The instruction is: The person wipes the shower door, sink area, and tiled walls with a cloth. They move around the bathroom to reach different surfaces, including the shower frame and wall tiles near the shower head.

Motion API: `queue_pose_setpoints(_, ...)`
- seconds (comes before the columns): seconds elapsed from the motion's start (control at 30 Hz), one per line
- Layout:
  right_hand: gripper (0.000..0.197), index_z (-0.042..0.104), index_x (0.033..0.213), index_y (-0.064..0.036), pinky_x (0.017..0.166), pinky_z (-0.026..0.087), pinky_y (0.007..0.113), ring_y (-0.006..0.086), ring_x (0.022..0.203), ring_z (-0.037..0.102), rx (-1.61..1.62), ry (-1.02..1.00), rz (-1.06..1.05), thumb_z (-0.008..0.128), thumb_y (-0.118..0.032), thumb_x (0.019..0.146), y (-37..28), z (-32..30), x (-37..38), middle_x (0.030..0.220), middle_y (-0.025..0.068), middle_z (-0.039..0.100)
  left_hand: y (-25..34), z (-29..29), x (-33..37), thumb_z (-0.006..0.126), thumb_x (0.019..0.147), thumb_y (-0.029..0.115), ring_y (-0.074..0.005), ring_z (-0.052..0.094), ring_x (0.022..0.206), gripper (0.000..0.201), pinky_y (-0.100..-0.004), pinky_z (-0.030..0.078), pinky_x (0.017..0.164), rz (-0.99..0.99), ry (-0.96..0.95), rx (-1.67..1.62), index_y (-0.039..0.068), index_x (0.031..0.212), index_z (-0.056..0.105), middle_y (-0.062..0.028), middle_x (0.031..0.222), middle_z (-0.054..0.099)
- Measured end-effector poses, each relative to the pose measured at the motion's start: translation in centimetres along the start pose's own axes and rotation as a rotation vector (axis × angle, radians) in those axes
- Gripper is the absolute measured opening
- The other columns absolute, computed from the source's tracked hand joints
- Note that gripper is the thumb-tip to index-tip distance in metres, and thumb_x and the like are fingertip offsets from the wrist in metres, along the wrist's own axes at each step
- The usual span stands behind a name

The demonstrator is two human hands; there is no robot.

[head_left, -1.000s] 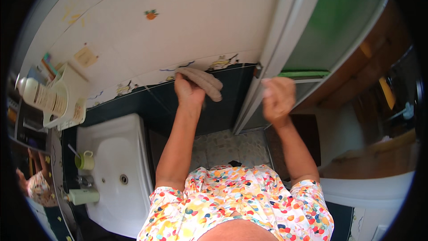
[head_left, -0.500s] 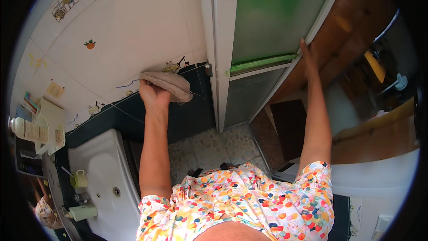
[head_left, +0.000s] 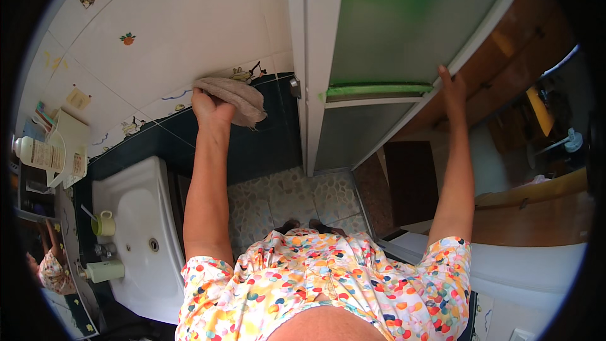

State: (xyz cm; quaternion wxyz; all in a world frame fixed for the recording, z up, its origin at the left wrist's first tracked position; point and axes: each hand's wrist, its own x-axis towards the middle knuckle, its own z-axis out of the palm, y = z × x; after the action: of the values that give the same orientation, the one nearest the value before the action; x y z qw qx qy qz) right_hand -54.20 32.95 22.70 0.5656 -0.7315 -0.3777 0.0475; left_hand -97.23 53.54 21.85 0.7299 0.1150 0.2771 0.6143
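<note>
My left hand (head_left: 210, 108) presses a crumpled beige cloth (head_left: 235, 97) against the tiled wall, at the border strip where white tiles meet dark blue tiles (head_left: 259, 145). My right hand (head_left: 452, 93) rests flat with fingers stretched on the edge of a door (head_left: 404, 38) with a green frosted upper panel and a grey lower one. The white door frame (head_left: 312, 69) stands between the two hands. Both arms reach forward and up from a colourful dotted shirt.
A white washbasin (head_left: 136, 227) sits at the left with a green mug (head_left: 104, 223) and a soap dispenser (head_left: 104, 271). A white shelf with a bottle (head_left: 39, 153) hangs above. Pebble-patterned floor tiles (head_left: 297, 199) lie below. Wooden furniture (head_left: 536, 208) stands at the right.
My right hand has slid from near the door frame out to the door's far edge as the door swung. My left hand keeps the cloth on the wall border.
</note>
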Motion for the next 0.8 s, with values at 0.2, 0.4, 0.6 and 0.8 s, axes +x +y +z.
queue_pose_setpoints(0.2, 0.046, 0.052, 0.111, 0.0049, 0.083, 0.039, 0.031, 0.0207, 0.094, 0.053, -0.168, 0.084, -0.044, 0.056, -0.034, 0.085, 1.9, -5.2, -4.4, 0.102, 0.012, 0.059, -0.9, -1.1, 0.1, 0.034, 0.094, 0.031, -0.026, 0.042, 0.113, 0.037, -0.041, 0.034, 0.098, 0.004, -0.029, -0.019, 0.005, 0.117, 0.044, -0.01, 0.123, 0.044)
queue_pose_setpoints(0.4, 0.045, 0.049, 0.117, 0.0007, 0.078, 0.039, 0.027, 0.0148, 0.087, 0.05, -0.257, 0.232, -0.029, 0.053, -0.034, 0.089, 1.6, -10.5, -11.8, 0.102, 0.0044, 0.055, -1.9, -1.8, -2.9, 0.035, 0.093, 0.03, -0.0273, 0.049, 0.105, 0.034, -0.0416, 0.041, 0.091, -0.154, -0.141, 0.02, 0.004, 0.111, 0.047, -0.0119, 0.113, 0.051)
queue_pose_setpoints(0.6, 0.038, 0.051, 0.104, 0.0027, 0.07, 0.039, 0.026, 0.0115, 0.072, 0.042, -0.223, 0.327, 0.121, 0.05, -0.033, 0.09, 0.2, -15.3, -18.8, 0.082, 0.0012, 0.05, -6.9, -5.0, -3.4, 0.042, 0.091, 0.028, -0.0271, 0.054, 0.098, 0.031, -0.0405, 0.046, 0.085, -0.506, -0.345, 0.035, 0.002, 0.105, 0.051, -0.0132, 0.105, 0.055)
queue_pose_setpoints(0.8, 0.038, 0.056, 0.094, 0.0017, 0.052, 0.043, 0.026, 0.0108, 0.062, 0.049, -0.535, 0.51, 0.223, 0.047, -0.035, 0.092, -2.8, -18.5, -24.7, 0.07, 0.0047, 0.054, -13.6, -5.2, -7.4, 0.046, 0.089, 0.026, -0.0226, 0.059, 0.081, 0.028, -0.0346, 0.049, 0.071, -0.831, -0.436, 0.303, 0.002, 0.099, 0.056, -0.0122, 0.092, 0.06)
